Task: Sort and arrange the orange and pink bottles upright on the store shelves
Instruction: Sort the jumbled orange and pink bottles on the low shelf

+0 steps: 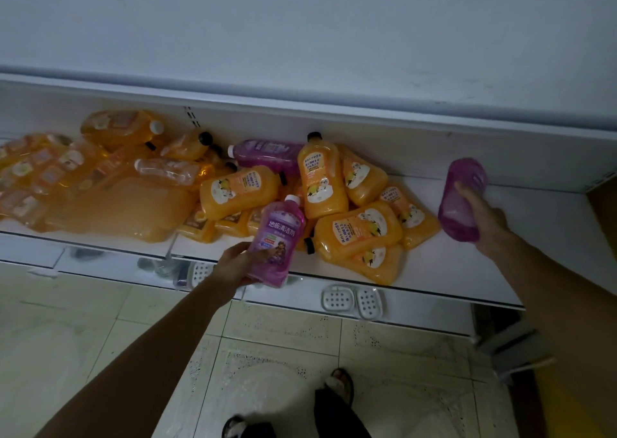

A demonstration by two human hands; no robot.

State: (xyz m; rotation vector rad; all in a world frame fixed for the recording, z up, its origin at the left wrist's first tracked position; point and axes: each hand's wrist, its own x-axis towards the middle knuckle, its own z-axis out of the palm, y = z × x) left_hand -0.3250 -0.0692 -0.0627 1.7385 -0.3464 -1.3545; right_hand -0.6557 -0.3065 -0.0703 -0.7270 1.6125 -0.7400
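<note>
**Two pink bottles in the air, and a shaky orange heap right behind them**

Down by the tiled floor (283,337), sandalled feet are planted close to the unit. Nearest to us, the left hand (238,264) grips a labelled pink bottle (278,240) by its base, fingers wrapped round it, white cap pointing up and away. It hangs right over the front lip of the shelf (521,257), and that's the worry: it's a low, one-handed hold on a tall, full bottle. If it slips, I reckon it drops onto the soap dishes (337,299) on the level below or hits the tiles.

Over on the right, the right hand (484,214) clutches a second pink bottle (462,197), tilted above the bare stretch of shelf. I can't see its cap from here. Set down at that slant it would likely topple, and there's a shelf end nearby for it to roll towards.

Further in sits the real trouble: the orange bottles (359,234) are piled on their sides, overlapping, one propped nearly upright (321,184) against the rest. Nudge it with the left bottle and the heap could slide forward off the edge. At the very back a third pink bottle (267,155) lies flat, wedged among the orange. Dragging it out carelessly may shift everything resting around it.
</note>
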